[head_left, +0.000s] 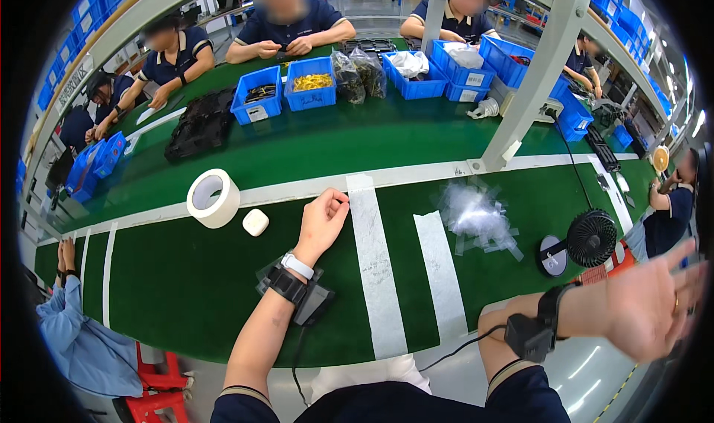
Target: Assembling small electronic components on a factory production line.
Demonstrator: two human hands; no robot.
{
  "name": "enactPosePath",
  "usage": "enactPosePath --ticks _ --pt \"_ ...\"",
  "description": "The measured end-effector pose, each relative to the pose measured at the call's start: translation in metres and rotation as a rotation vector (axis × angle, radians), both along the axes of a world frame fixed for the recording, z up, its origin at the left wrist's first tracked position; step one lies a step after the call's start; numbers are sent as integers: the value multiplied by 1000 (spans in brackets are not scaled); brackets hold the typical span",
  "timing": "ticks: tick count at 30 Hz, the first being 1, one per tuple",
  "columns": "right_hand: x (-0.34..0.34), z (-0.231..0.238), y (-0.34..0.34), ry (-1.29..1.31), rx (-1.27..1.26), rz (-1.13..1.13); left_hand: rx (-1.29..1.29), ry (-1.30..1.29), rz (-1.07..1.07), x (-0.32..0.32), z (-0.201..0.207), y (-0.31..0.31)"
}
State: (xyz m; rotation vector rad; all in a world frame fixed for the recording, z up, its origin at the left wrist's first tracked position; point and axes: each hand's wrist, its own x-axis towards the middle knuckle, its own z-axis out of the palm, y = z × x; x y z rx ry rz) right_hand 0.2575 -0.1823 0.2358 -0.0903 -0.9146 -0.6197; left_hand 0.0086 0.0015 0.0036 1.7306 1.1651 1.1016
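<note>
My left hand (pixel 323 220) rests on the green table, its fingers curled together beside a white strip (pixel 374 274) stuck across the surface. Whatever lies between those fingertips, if anything, is hidden. To its left are a small white rounded case (pixel 256 222) and a large roll of white tape (pixel 213 198). My right hand (pixel 645 308) is raised past the table's right front, a little blurred, fingers stretched apart and nothing in it. Near it stands a black desk fan (pixel 590 238). A shorter white strip (pixel 440 274) and a pile of clear plastic pieces (pixel 476 216) lie between my hands.
A metal post (pixel 537 81) rises from the white divider at the right. Beyond it are blue bins (pixel 311 84), plastic bags (pixel 364 75), black molded trays (pixel 199 124) and a white bulb (pixel 485 109). Several people work around the tables. Cables hang from both my wrist devices.
</note>
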Motion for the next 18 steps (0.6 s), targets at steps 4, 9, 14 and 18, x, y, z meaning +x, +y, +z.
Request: enactPosePath --ticks 4,9,14,18 --pt "7 -7 61 111 -191 -77 41 -33 48 -17 -9 2" --pt "32 -27 135 222 -616 64 55 -44 39 -9 -6 1" --pt "34 -59 180 132 -1067 143 46 -38 30 -6 -7 3" --pt "37 -69 189 195 -1269 118 56 -63 31 -9 -9 2"
